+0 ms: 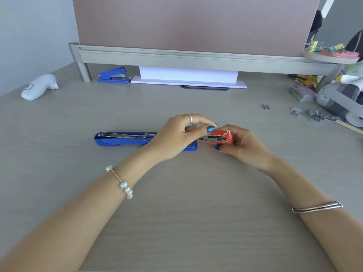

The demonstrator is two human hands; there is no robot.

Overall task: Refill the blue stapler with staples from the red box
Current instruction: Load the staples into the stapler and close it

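Note:
The blue stapler (121, 138) lies flat on the desk, swung fully open, its metal staple channel facing up. My left hand (176, 136) hovers over the stapler's right half, thumb and fingers pinched at the open mouth of the red box (222, 138). My right hand (245, 148) grips that small red box, held just off the stapler's right end. Grey staples (211, 137) show inside the box opening. Whether my left fingers pinch a staple strip I cannot tell.
A second blue stapler (115, 75) stands closed at the back under the grey shelf (196, 57). A white object (39, 86) lies far left. Loose staple strips (312, 115) are scattered at the right, beside a grey device (341, 99) and paper clutter.

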